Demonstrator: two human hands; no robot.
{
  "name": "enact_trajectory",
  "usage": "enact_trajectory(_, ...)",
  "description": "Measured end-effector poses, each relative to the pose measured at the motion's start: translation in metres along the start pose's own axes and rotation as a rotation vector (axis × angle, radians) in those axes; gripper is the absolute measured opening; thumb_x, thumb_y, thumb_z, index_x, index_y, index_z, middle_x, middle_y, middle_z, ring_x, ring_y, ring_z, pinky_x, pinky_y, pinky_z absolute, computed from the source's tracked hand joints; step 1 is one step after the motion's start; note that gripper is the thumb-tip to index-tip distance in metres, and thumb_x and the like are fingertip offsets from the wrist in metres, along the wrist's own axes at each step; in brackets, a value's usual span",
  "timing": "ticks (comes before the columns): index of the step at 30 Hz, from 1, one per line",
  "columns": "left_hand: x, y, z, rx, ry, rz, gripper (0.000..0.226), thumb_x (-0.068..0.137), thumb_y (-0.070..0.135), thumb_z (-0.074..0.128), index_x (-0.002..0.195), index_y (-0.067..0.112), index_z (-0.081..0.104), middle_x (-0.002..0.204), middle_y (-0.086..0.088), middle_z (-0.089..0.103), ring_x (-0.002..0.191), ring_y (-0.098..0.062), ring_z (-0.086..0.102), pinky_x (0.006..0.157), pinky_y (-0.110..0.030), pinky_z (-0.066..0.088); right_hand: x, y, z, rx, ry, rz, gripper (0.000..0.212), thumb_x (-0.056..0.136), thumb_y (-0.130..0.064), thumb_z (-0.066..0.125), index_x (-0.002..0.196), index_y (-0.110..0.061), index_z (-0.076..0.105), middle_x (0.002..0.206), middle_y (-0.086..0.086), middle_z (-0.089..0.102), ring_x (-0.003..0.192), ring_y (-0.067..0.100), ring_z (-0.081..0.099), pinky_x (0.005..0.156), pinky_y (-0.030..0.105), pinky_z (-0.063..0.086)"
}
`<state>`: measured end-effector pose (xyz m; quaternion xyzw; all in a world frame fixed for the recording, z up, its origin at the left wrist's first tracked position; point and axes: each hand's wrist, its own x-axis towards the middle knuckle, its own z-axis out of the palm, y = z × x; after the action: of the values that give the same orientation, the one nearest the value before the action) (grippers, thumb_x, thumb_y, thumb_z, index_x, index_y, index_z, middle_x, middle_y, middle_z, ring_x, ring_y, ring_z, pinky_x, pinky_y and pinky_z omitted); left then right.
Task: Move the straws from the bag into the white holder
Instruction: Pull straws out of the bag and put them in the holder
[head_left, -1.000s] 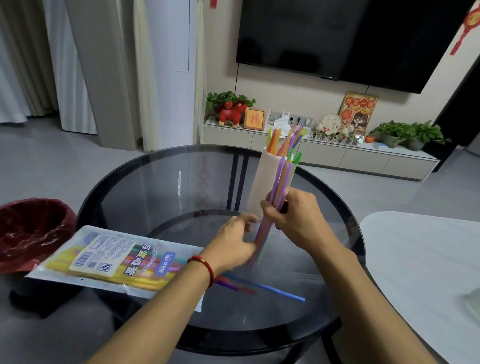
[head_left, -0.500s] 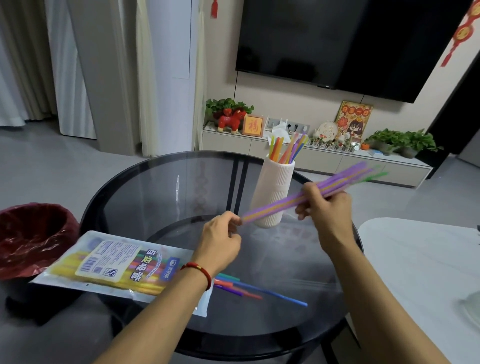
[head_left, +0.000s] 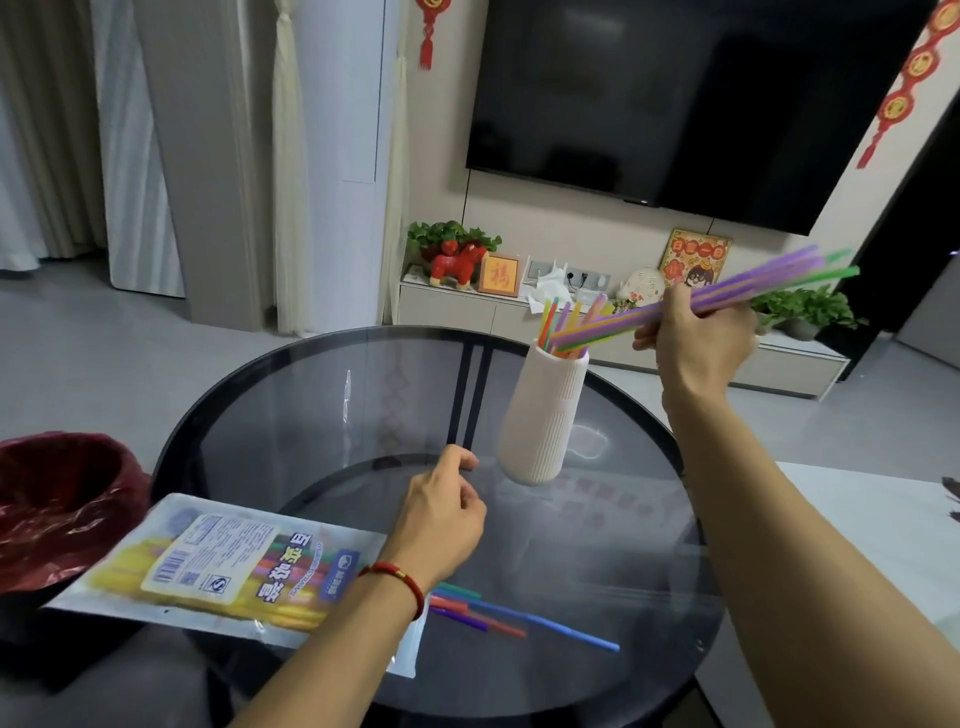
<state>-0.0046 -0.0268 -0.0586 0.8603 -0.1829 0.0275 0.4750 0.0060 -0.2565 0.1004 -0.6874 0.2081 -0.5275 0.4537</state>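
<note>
Straws now up at the holder: bundle of purple, orange and green plastic straws (head_left: 727, 299) pinched in the right hand (head_left: 698, 338), lifted high and tilted, lower tips right at the mouth of the ribbed white tapered holder (head_left: 545, 415). Half a second back, held across the middle of the bench with the left hand steadying the near end; now let go of on that side and carried over by the right alone. Left hand (head_left: 441, 519) hanging loosely curled over the glass, holding nothing, well apart from the bundle. Probably just about to drop this batch in, so another handful nearly done.

Already a few coloured straws standing in the holder. Still plenty to go though: clear printed plastic bag (head_left: 223, 566) lying at the near left of the round dark glass bench (head_left: 311, 415), looks full of yellow ones, plus loose blue, red, green and purple straws (head_left: 509, 616) lying on the glass just right of the bag mouth.

Red-lined bin (head_left: 57, 509) off the left edge, out of the way. Nothing blocking the holder mouth except the straws already in it, might snag the new tips a bit.
</note>
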Motion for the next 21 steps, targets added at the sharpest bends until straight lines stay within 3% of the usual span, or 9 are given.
enact_trajectory(2,0.0,0.001,-0.001,-0.008,0.0,0.007,0.036,0.092,0.008,0.056,0.122,0.027,0.048,0.09,0.004,0.063,0.082,-0.011,0.063,0.074,-0.032,0.06,0.003,-0.002,0.008,-0.119,-0.066,-0.095,0.038,0.09,-0.027,0.054,0.064,-0.006,0.073,0.048,0.003,0.068,0.043,0.012,0.069,0.06,0.011,0.055)
enact_trajectory(4,0.001,0.001,-0.001,-0.014,0.001,0.009,0.037,0.093,0.008,0.056,0.124,0.026,0.048,0.09,0.004,0.062,0.082,-0.01,0.063,0.073,-0.03,0.06,0.003,-0.004,0.016,-0.202,-0.141,-0.127,0.035,0.091,-0.022,0.055,0.077,0.004,0.073,0.056,0.011,0.071,0.04,0.007,0.067,0.043,0.008,0.046)
enact_trajectory(5,0.001,0.001,-0.002,-0.013,0.001,0.01,0.037,0.093,0.009,0.057,0.124,0.026,0.047,0.09,0.005,0.062,0.082,-0.01,0.063,0.072,-0.029,0.059,0.003,-0.004,0.02,-0.242,-0.178,-0.144,0.033,0.091,-0.02,0.057,0.077,0.006,0.073,0.061,0.015,0.073,0.042,0.009,0.068,0.042,0.012,0.049)
enact_trajectory(9,0.0,0.0,-0.002,-0.007,-0.004,0.016,0.037,0.093,0.009,0.057,0.123,0.028,0.047,0.087,0.006,0.061,0.079,-0.008,0.062,0.069,-0.027,0.059,-0.001,-0.002,0.035,-0.388,-0.4,-0.116,0.029,0.096,-0.02,0.067,0.085,0.005,0.075,0.067,0.017,0.074,0.055,0.026,0.074,0.056,0.038,0.065)
enact_trajectory(12,0.001,-0.001,-0.003,0.001,-0.004,0.023,0.038,0.092,0.009,0.058,0.122,0.029,0.047,0.085,0.008,0.062,0.078,-0.006,0.062,0.069,-0.026,0.058,-0.001,-0.006,0.044,-0.428,-0.464,-0.154,0.04,0.093,-0.038,0.076,0.094,0.003,0.075,0.079,0.013,0.077,0.063,0.027,0.072,0.061,0.039,0.062)
enact_trajectory(14,0.002,-0.003,-0.004,0.002,-0.006,0.026,0.038,0.092,0.009,0.058,0.123,0.029,0.047,0.084,0.007,0.062,0.077,-0.006,0.062,0.066,-0.021,0.055,0.002,-0.008,0.046,-0.448,-0.399,-0.174,0.056,0.087,-0.045,0.08,0.116,0.001,0.068,0.106,0.01,0.072,0.09,0.026,0.067,0.076,0.037,0.055)
enact_trajectory(17,0.001,-0.004,-0.006,0.002,-0.006,0.021,0.038,0.093,0.009,0.058,0.123,0.029,0.046,0.085,0.007,0.062,0.078,-0.006,0.062,0.066,-0.021,0.055,0.0,-0.007,0.043,-0.394,-0.369,-0.234,0.081,0.086,-0.042,0.082,0.147,-0.009,0.041,0.139,0.016,0.054,0.122,0.029,0.056,0.1,0.039,0.048)
enact_trajectory(19,0.0,-0.004,-0.008,0.005,0.007,0.015,0.036,0.093,0.01,0.057,0.122,0.029,0.046,0.089,0.006,0.063,0.08,-0.007,0.062,0.069,-0.024,0.057,-0.005,-0.003,0.041,-0.384,-0.408,-0.332,0.08,0.094,-0.03,0.076,0.156,-0.013,0.03,0.149,0.018,0.048,0.131,0.029,0.052,0.109,0.042,0.045)
enact_trajectory(21,0.0,-0.004,-0.009,0.017,0.013,0.019,0.034,0.093,0.011,0.056,0.121,0.028,0.048,0.092,0.006,0.063,0.083,-0.007,0.062,0.07,-0.023,0.056,-0.011,0.004,0.042,-0.432,-0.544,-0.386,0.059,0.105,-0.025,0.06,0.157,-0.013,0.034,0.156,0.017,0.047,0.138,0.03,0.05,0.113,0.045,0.042)
